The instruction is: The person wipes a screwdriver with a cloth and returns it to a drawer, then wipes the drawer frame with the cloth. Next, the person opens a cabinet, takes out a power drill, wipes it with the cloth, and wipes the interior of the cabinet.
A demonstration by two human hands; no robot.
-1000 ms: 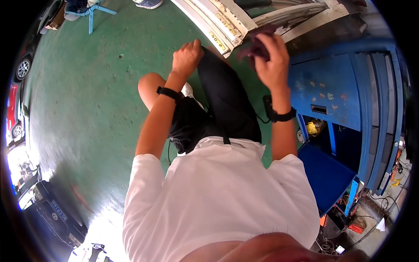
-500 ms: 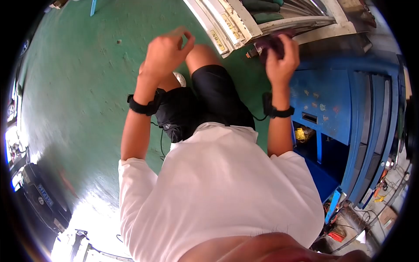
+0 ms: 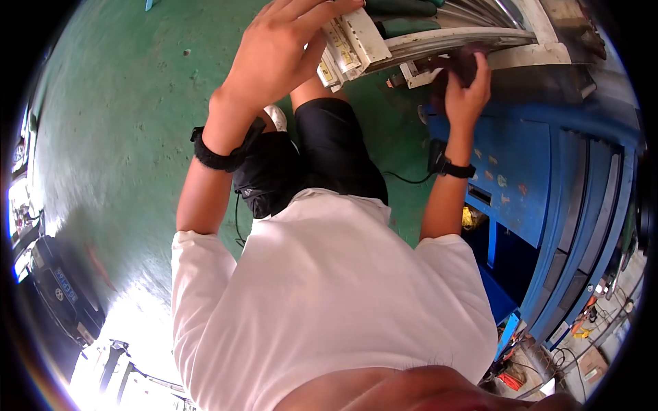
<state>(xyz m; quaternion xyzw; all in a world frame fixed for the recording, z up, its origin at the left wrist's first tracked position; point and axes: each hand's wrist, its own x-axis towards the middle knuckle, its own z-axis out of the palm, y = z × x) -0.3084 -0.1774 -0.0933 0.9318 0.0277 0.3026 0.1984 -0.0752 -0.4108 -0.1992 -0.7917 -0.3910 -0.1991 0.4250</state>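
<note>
My left hand [image 3: 274, 58] reaches over the front corner of a cream metal drawer unit [image 3: 373, 41], its fingers stretched out along the top edge. Whether it presses on the metal I cannot tell. A dark maroon cloth [image 3: 456, 72] is bunched in my right hand [image 3: 469, 99], closed round it by the side rail of the same unit. Inside the drawer lie dark green pieces [image 3: 408, 26] and several metal rods [image 3: 473, 15]. Part of the cloth is blurred, and the drawer front is partly hidden behind my left hand.
A blue metal cabinet [image 3: 514, 164] stands on the right, with an open compartment holding something yellow [image 3: 470, 218]. Cables and clutter [image 3: 576, 356] lie at the lower right. A dark car [image 3: 65, 294] is at the lower left on the green floor [image 3: 123, 137].
My left hand has moved forward and up from above my knee to the drawer corner, its fingers extending. My right hand, still holding the cloth, has shifted right along the rail.
</note>
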